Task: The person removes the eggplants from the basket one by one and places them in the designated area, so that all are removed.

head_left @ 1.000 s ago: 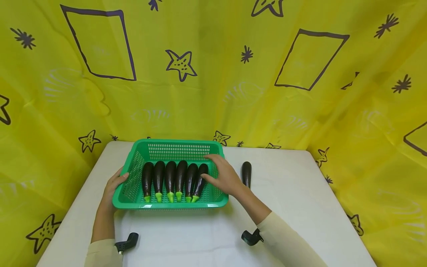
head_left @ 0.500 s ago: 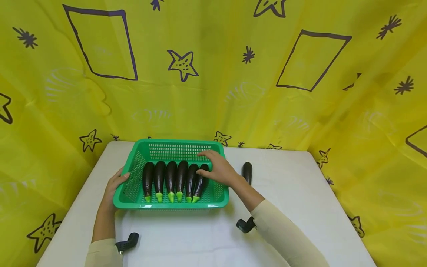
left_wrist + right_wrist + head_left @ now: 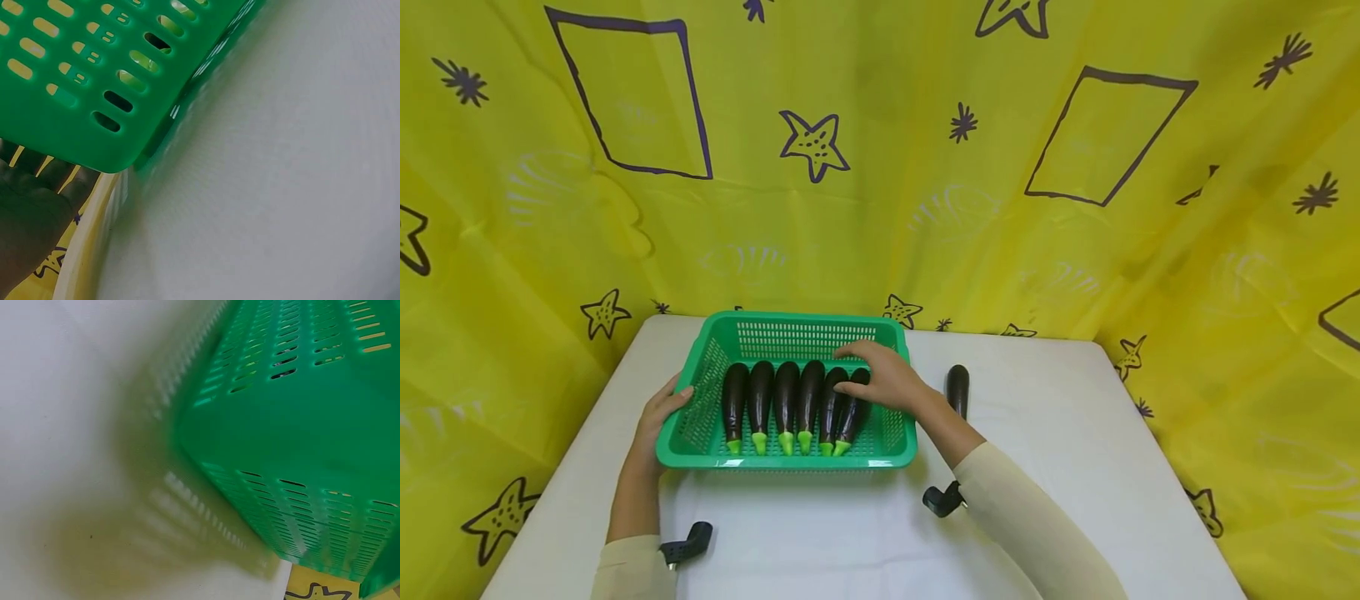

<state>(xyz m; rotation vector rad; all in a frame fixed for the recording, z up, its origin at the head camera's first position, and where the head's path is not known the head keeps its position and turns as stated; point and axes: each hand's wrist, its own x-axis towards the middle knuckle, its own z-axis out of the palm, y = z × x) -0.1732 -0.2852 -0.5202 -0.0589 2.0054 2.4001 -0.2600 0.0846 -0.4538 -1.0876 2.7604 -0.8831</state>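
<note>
A green plastic basket [image 3: 782, 463] with slotted walls sits toward the back left of the table. Inside, several dark eggplants [image 3: 786, 396] lie side by side, green stem ends toward the front. My left hand [image 3: 653, 421] grips the basket's left rim, thumb over the edge; in the left wrist view its fingers lie along the basket wall [image 3: 75, 137]. Reaching over the right rim, my right hand [image 3: 887, 379] hovers with thumb and fingers spread above the two rightmost eggplants, hiding part of them. The right wrist view shows only the basket's outer corner [image 3: 262, 431], no hand.
Another eggplant [image 3: 957, 387] lies on the white table [image 3: 1045, 417] right of the basket, partly hidden behind the right forearm. A yellow patterned curtain [image 3: 880, 208] hangs behind and around the table. Black camera mounts [image 3: 692, 540] stick out from both wrists.
My right hand has moved slightly left over the rightmost eggplants, and its forearm has shifted with it. The left hand, basket and eggplants have stayed in place.
</note>
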